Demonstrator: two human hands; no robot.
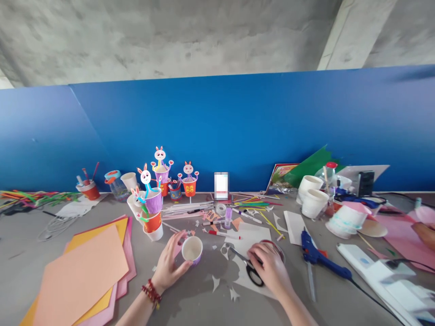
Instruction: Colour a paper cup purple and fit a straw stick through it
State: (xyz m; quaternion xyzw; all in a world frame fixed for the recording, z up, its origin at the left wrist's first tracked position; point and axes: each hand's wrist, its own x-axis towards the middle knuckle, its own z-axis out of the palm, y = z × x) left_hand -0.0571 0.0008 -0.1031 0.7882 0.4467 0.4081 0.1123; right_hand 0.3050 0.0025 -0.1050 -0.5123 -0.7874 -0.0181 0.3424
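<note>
A paper cup (pixel 192 250) with a pale inside and purple outside stands upright in front of me. My left hand (pixel 172 261) curves beside it with fingers spread, the thumb close to its near side; whether they touch is unclear. My right hand (pixel 268 267) is closed over black-handled scissors (pixel 253 275), with fingertips at the handles and the blades pointing up-left. Under the scissors lies white paper (pixel 253 235) with pieces cut away. Partly behind my right hand is a round ring-like item (pixel 277 250). Small paper scraps (pixel 234 294) lie between my hands.
Decorated rabbit cups (pixel 152 201) stand behind my left hand. Coloured sheets (pixel 81 271) are stacked at left. To the right lie a blue glue gun (pixel 319 258), a white power strip (pixel 370 276) and white cups (pixel 314 203). Another person's hand (pixel 424 235) shows at the far right.
</note>
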